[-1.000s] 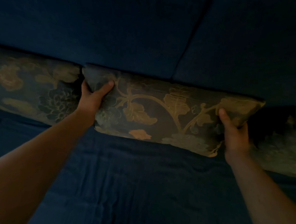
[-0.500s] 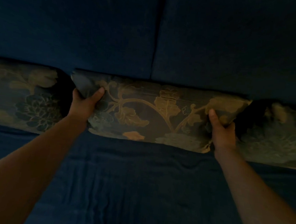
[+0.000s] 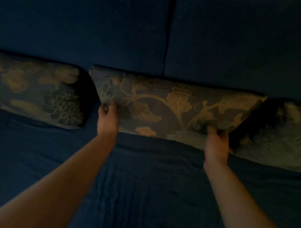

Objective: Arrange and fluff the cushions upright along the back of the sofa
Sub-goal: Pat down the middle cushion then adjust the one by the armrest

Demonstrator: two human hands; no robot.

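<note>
A dark cushion with a gold floral vine pattern, the middle cushion (image 3: 171,106), leans against the blue sofa back (image 3: 98,30). My left hand (image 3: 108,119) pinches its lower left side. My right hand (image 3: 217,145) grips its lower right corner from below. A similar left cushion (image 3: 35,89) stands beside it with a gap between them. A right cushion (image 3: 283,137) sits close against the other side, partly in shadow.
The blue sofa seat (image 3: 150,185) spreads below the cushions, its cover slightly wrinkled. A vertical seam (image 3: 168,35) splits the backrest just above the middle cushion. The light is very dim.
Both hands have slid down from the cushion's upper corners to its lower edge. The gap to the left cushion has widened.
</note>
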